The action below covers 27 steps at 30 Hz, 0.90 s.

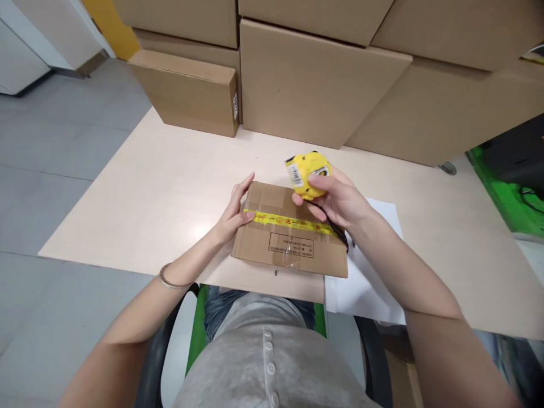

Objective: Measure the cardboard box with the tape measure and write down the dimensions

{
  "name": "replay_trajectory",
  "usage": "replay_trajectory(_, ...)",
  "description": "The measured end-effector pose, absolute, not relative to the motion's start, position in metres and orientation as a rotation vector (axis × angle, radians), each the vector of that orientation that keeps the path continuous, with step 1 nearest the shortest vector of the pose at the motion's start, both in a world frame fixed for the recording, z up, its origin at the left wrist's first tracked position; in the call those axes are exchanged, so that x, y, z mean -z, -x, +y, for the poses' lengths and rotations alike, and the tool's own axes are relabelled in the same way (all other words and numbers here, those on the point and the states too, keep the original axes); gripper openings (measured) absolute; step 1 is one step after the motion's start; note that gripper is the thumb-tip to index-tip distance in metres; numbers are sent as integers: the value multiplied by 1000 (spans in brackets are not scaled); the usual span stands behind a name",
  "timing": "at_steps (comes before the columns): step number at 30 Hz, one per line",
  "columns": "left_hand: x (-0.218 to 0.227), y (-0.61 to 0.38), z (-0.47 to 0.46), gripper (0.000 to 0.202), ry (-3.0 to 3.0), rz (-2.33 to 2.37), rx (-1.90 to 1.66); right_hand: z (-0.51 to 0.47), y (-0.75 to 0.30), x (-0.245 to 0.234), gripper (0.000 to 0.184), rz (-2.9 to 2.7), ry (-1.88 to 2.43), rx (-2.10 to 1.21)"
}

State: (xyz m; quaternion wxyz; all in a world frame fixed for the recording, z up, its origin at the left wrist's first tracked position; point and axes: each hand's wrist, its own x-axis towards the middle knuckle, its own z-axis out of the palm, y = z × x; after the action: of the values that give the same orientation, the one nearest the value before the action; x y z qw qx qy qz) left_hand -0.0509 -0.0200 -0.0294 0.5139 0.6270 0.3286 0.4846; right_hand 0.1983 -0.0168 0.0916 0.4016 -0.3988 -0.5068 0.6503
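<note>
A small brown cardboard box (259, 246) with yellow printed tape across its top rests at the table's near edge. My left hand (235, 214) grips its left side, thumb on the tape and fingers along the far corner. Above the box's right part, my right hand (338, 198) holds a yellow tape measure (304, 175) with a barcode label. A black wrist strap (334, 224) hangs from the tape measure down over the box. No blade shows pulled out of it.
White paper (365, 289) lies to the right, partly beneath the box. Large cardboard boxes (306, 85) stand stacked along the table's back, with a flatter box (195, 96) at the left. At far right is a green surface (518, 198) with dark equipment.
</note>
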Motion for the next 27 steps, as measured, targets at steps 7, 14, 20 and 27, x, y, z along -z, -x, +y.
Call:
replay_trajectory(7,42,52,-17,86,-1507,689,-1207,-1,-153,-86,33,-2103,920,-925)
replay_trajectory(14,53,58,-10,75,-1637,681,-1194,5,-138,-94,28,-2559,1026,-485)
replay_trajectory(20,46,61,-8,71,-1838,713,-1223,-3,-184,-101,29,-2532,1086,-496)
replay_trajectory(27,34,61,-9,63,-1951,761,-1229,-36,-289,-103,27,-2411,1274,-573)
